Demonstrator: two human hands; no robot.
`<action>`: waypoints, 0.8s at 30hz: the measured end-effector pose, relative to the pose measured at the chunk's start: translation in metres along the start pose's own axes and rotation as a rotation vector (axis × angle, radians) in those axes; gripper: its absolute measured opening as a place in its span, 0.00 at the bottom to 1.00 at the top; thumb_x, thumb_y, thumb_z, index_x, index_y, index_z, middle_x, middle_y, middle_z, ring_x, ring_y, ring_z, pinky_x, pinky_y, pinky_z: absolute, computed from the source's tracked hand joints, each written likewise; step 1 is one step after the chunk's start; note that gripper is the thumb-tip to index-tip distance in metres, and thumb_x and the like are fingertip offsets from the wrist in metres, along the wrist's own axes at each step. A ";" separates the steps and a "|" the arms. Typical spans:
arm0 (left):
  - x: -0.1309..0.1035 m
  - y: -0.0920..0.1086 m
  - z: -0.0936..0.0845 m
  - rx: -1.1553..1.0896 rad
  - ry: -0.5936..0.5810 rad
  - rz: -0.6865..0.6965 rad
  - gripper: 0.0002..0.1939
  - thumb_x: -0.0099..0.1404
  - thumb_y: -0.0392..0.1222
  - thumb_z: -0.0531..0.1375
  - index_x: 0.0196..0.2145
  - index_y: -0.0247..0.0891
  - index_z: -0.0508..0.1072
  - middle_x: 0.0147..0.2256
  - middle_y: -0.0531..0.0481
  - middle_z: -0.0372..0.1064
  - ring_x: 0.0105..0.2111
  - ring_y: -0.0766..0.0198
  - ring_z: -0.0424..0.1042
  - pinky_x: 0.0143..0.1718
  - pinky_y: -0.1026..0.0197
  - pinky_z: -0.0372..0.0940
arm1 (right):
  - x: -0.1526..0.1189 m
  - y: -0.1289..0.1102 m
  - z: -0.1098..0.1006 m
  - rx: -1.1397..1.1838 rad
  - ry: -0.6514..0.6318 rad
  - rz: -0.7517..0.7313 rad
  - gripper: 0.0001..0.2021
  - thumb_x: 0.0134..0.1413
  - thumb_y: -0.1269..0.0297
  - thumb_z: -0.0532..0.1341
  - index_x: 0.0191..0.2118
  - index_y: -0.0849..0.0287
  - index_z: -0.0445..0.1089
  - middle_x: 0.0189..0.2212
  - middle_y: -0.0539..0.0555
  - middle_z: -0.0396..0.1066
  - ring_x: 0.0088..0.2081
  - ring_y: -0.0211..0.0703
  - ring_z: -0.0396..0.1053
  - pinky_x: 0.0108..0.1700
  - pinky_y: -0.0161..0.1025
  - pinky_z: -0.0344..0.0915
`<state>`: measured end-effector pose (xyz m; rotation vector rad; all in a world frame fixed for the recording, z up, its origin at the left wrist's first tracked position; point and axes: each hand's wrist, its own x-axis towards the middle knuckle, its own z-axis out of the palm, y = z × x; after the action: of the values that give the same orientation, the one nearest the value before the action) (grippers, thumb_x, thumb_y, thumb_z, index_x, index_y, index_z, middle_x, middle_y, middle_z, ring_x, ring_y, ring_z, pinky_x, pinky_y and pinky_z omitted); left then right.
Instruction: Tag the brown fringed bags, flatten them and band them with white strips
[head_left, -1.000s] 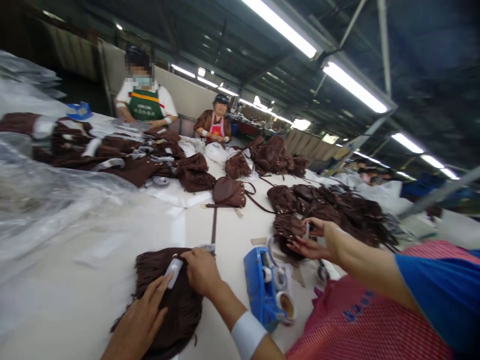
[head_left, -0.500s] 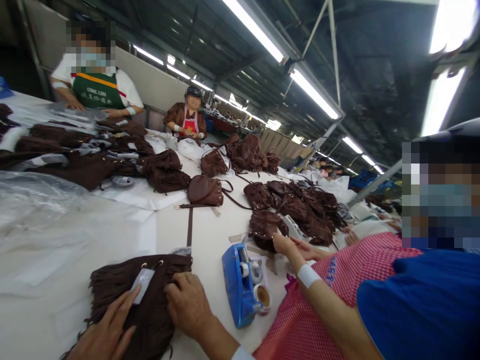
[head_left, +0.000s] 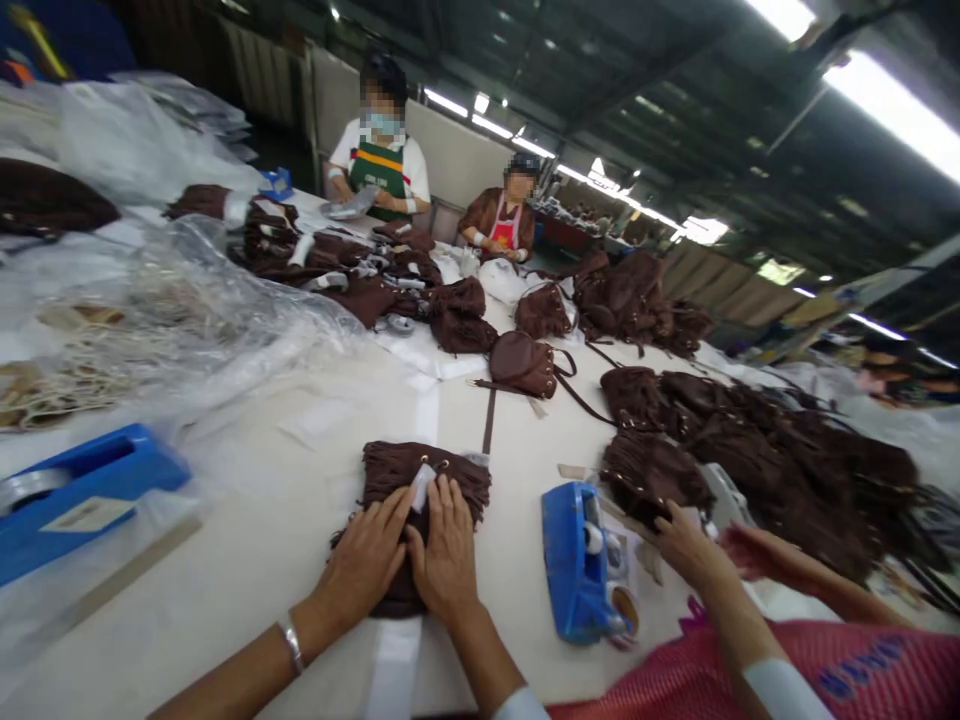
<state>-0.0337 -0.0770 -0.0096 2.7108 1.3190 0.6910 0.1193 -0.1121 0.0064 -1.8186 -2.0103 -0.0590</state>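
A dark brown fringed bag [head_left: 390, 462] lies on the white table in front of me, gold eyelets along its upper part. My left hand [head_left: 361, 558] rests on its left side, fingers stretched out and the tips at a small whitish tag or wrap [head_left: 423, 487]. On the bag's right side lies my right hand [head_left: 448, 552], flat with fingers extended, its tips just below the eyelets and beside the tag. Both hands cover much of the bag's lower half. Neither hand is closed round anything.
A blue tape dispenser [head_left: 566, 565] stands right of the bag, another blue dispenser [head_left: 142, 470] at left. A co-worker's hands [head_left: 694, 545] touch a brown bag [head_left: 656, 470] at right. Clear plastic [head_left: 247, 300] and several brown bags spread behind; two people sit across the table.
My view has swung left. The right hand has gone from the bag's right edge, fingers curled, to lying flat on it beside the tag. The left hand stays on the bag.
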 end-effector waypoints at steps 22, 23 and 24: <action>-0.002 -0.037 -0.024 -0.304 -0.039 -0.197 0.28 0.72 0.44 0.50 0.68 0.43 0.53 0.69 0.44 0.50 0.67 0.53 0.52 0.67 0.44 0.53 | -0.004 0.021 0.009 0.068 0.016 -0.055 0.29 0.68 0.61 0.52 0.70 0.60 0.46 0.70 0.63 0.46 0.71 0.56 0.42 0.65 0.61 0.55; -0.004 -0.042 -0.025 -0.405 -0.013 -0.301 0.28 0.73 0.45 0.49 0.68 0.42 0.53 0.68 0.42 0.51 0.66 0.54 0.55 0.66 0.45 0.54 | -0.002 0.020 0.007 0.096 0.038 -0.031 0.29 0.68 0.61 0.52 0.70 0.60 0.46 0.70 0.63 0.45 0.71 0.55 0.42 0.65 0.61 0.55; -0.005 -0.046 -0.028 -0.502 0.017 -0.417 0.27 0.73 0.46 0.48 0.67 0.40 0.55 0.67 0.40 0.53 0.64 0.54 0.58 0.65 0.46 0.56 | -0.001 0.019 0.003 0.127 0.069 0.000 0.29 0.68 0.60 0.51 0.70 0.61 0.46 0.71 0.64 0.45 0.71 0.56 0.42 0.65 0.61 0.56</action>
<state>-0.0821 -0.0557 0.0024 1.9687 1.4165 0.8546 0.1369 -0.1089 -0.0017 -1.7149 -1.9213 0.0053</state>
